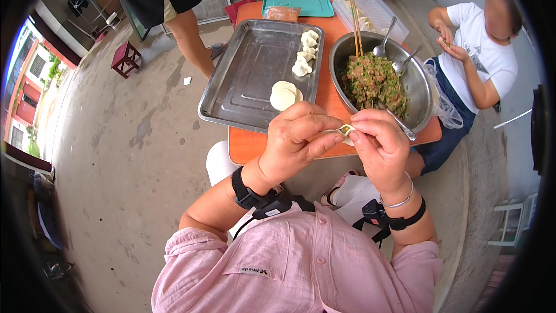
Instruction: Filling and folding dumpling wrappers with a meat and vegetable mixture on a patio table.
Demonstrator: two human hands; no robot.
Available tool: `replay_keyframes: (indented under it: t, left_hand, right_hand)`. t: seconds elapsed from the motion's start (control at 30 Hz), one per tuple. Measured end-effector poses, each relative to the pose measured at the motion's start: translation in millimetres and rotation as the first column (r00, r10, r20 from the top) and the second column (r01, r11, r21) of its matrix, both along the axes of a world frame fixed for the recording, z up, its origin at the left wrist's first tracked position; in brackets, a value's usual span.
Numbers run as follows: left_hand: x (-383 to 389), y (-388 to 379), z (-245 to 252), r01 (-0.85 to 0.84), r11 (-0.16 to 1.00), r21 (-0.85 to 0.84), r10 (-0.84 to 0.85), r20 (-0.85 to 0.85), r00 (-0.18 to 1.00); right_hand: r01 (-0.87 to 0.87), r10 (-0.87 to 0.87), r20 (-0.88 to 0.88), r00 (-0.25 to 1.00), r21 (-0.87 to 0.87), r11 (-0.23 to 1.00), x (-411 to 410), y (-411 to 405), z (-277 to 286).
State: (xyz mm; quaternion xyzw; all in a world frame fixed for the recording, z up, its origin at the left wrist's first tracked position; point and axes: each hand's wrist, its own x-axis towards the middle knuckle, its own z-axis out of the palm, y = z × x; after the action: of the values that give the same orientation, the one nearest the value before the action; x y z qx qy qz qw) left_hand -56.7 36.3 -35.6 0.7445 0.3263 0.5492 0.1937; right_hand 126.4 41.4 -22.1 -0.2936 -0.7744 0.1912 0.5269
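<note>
Between my two hands is a partly folded dumpling (346,130), its edges pinched and some filling showing at the gap. My left hand (299,137) grips one side with thumb and forefinger. On the other side, my right hand (378,143) pinches it the same way. A metal tray (260,69) lies beyond my left hand, holding a small stack of round dough wrappers (284,96) and a row of folded dumplings (306,54). Past my right hand stands a steel bowl (422,104) of minced filling with green bits (374,80); chopsticks (357,30) and several spoons (386,37) rest in it.
All this sits on an orange table (247,148). At its far end are a teal lid (299,4), a packet (283,14) and a clear plastic box (369,8) with dumplings. A seated person (482,52) is at right; another person's leg (189,39) stands left, near a red stool (126,58).
</note>
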Motion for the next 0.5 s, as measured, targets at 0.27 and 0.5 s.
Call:
replay_keyframes:
  t: [0.27,0.5]
  left_hand:
    - [6.0,3.4,-1.4,-0.048,0.996,0.078,0.051,-0.036,0.998]
    - [8.3,2.7,-1.9,-0.040,0.988,0.150,0.050,-0.059,0.997]
  right_hand:
    - [0.016,-0.016,0.016,1.000,0.034,0.999,0.3,1.1,-2.6]
    - [0.019,-0.019,-0.004,1.000,0.001,1.000,3.2,-2.5,-4.1]
